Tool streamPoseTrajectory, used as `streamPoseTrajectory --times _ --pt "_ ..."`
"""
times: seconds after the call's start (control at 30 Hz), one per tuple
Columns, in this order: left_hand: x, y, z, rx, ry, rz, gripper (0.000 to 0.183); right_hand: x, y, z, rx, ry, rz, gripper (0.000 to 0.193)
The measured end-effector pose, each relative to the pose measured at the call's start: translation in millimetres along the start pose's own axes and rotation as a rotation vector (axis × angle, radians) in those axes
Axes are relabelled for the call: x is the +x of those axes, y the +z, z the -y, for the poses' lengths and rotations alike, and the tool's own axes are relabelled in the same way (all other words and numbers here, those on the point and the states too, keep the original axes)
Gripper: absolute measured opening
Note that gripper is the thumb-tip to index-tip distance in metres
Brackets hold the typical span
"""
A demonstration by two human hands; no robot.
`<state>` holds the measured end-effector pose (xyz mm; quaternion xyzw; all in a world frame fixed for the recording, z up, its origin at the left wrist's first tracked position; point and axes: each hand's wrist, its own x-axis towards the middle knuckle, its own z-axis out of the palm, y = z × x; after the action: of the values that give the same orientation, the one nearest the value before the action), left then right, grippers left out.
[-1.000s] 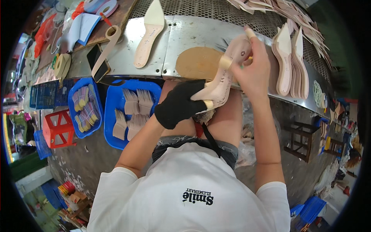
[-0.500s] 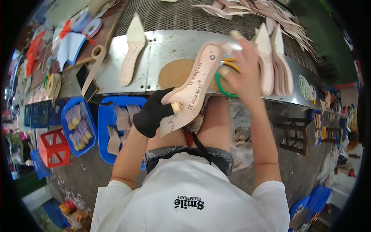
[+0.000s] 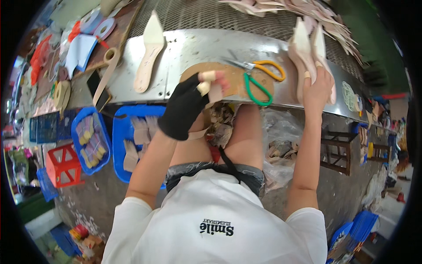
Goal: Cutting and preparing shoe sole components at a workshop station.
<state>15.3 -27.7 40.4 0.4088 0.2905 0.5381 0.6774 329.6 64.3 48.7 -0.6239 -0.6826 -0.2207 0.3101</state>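
My right hand [image 3: 317, 86], with taped fingertips, grips the lower end of a pale pointed shoe insole [image 3: 302, 46] and holds it against a row of similar insoles [image 3: 323, 39] standing at the right of the metal bench [image 3: 193, 48]. My left hand [image 3: 189, 105] wears a black fingerless glove. Its taped fingers are curled at the near edge of a round brown board [image 3: 235, 81], with nothing clearly in them. Scissors [image 3: 257, 75] with one yellow and one green handle lie on that board, between my hands.
Another pale insole [image 3: 149, 53] lies flat on the bench's left part. Blue trays [image 3: 90, 136] of cut pieces and a red crate [image 3: 63, 165] sit on the floor at left. A heap of insoles [image 3: 303, 9] covers the mesh behind. Tape rolls [image 3: 99, 26] lie far left.
Both hands held the insole over the board before. My right hand has carried it right to the standing row, and my left hand has let go and dropped to the board's edge.
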Motion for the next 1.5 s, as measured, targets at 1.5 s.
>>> streamPoseTrajectory --times 1.5 --pt "10.2 -123.7 -7.0 -0.205 -0.107 -0.355 0.022 -38.8 -21.0 93.2 1.869 0.483 0.8 0.014"
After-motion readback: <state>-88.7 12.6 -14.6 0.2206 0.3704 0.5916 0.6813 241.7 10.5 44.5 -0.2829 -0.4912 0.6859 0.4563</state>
